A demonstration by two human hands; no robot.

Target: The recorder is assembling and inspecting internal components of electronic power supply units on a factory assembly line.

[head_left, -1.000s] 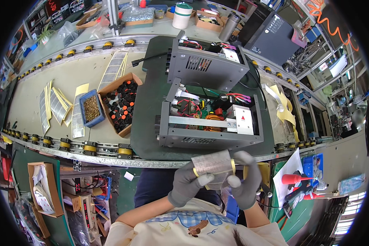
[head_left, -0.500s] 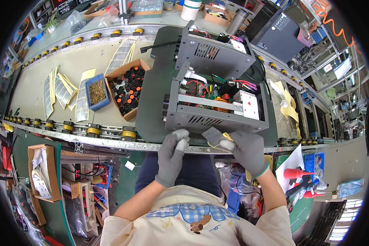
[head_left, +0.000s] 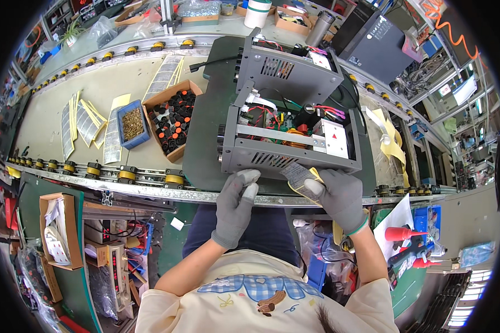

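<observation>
My right hand (head_left: 341,201), in a grey glove, is closed on a grey printed label sheet (head_left: 298,176) with yellow backing edges. The sheet tilts in front of the near metal case (head_left: 244,162), overlapping its lower side in view. Left of it, my left hand (head_left: 233,208), also gloved, has its fingers bent and a gap between thumb and forefinger; nothing shows in it. Its fingertips are close to the case's near side. The top of this dark grey case is open, showing wires, a circuit board (head_left: 280,119) and a white plate (head_left: 334,137). A second open case (head_left: 286,69) stands behind it.
Both cases rest on a dark green board (head_left: 203,150) on the bench. To the left are a carton (head_left: 166,145) of black and orange caps, a blue tray (head_left: 119,123) of small brass-coloured parts and several label sheets (head_left: 164,75). Rollers (head_left: 126,174) line the bench edge.
The label sheet and my right hand have moved slightly right and up, closer to the case. My left hand has risen a little, its thumb and forefinger further apart. The near case has shifted slightly left.
</observation>
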